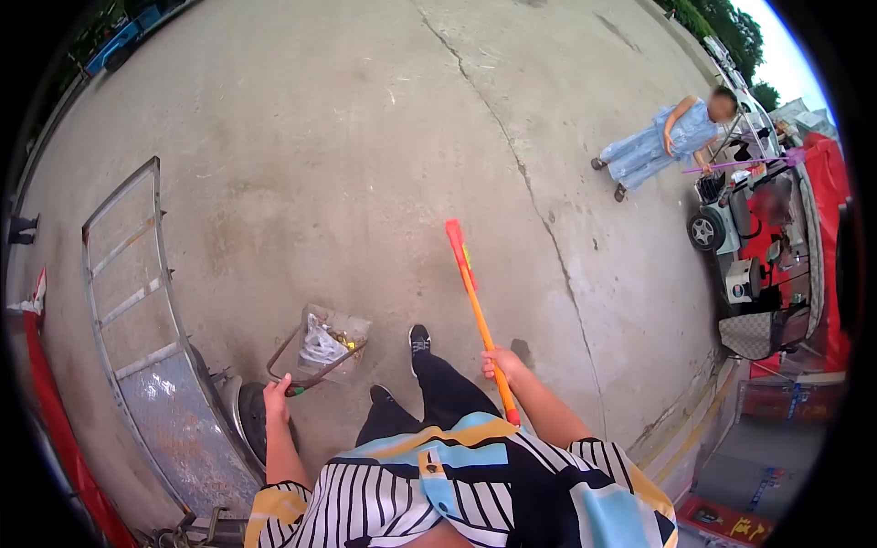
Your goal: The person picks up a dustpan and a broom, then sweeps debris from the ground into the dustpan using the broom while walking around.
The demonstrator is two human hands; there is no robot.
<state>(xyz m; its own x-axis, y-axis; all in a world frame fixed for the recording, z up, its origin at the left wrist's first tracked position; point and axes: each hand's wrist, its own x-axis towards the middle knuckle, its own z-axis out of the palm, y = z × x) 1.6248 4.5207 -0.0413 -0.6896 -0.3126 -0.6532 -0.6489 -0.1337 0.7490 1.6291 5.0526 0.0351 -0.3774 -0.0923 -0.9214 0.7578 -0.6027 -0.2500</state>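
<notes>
My left hand (277, 395) is closed on the handle of a dustpan (351, 367), low on the left. A crumpled clear plastic bag (320, 342) and small bits of litter lie in the pan. In my right hand (502, 363) is the orange pole of what looks like a broom (481, 320). Its narrow red far end points away from me over the concrete, and its near end reaches my shirt. I cannot make out any bristles.
A metal-framed cart (174, 411) stands close by my left arm. Cracked concrete ground (365, 164) stretches ahead. At the upper right a person in a light blue dress (649, 146) holds a purple stick near a parked vehicle (731, 228) with a red cover.
</notes>
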